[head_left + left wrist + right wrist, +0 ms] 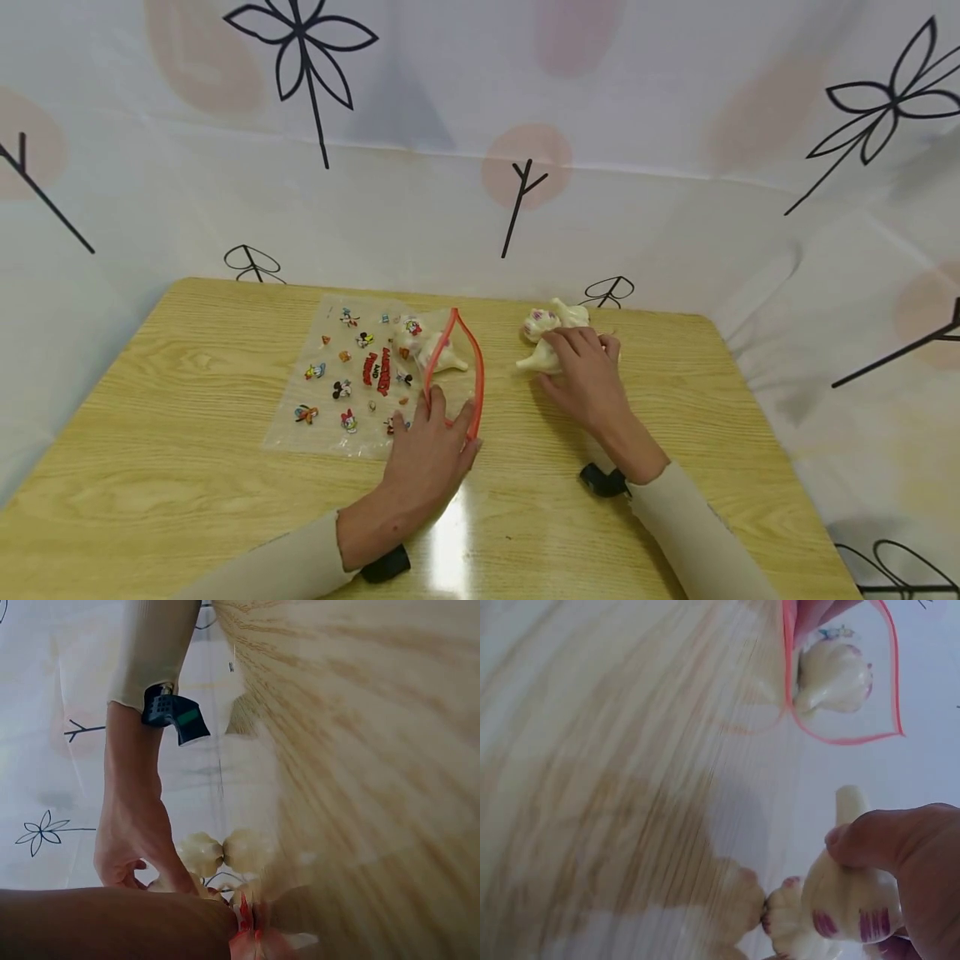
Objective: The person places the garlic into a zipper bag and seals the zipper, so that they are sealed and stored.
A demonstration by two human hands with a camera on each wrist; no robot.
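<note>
A wooden counter fills the lower part of the head view, with a white flower-print cloth hung behind it and to both sides.

On the counter, beyond and to the outer side of the left fingers, lies a clear plastic zip bag printed with small cartoon figures and red lettering. Its red zip rim stands open in a loop just past the left fingertips. Inside the bag's mouth, just beyond those fingers, sits one garlic bulb, whitish with a pointed stem; the right wrist view shows it framed by the red rim.

The left hand lies at the mouth of the bag, its fingers fairly straight and close together, touching the red rim and propping it open. How the thumb lies cannot be told.

The right hand rests well to the inner side of the bag's opening, on a small cluster of garlic bulbs. Its fingers are curled round one bulb with purple streaks, thumb pressed on its neck. Another bulb touches that one just beside the fingertips, and one more lies beyond the fingers toward the cloth.

Both arms wear beige sleeves, each wrist carrying a small black device.
</note>
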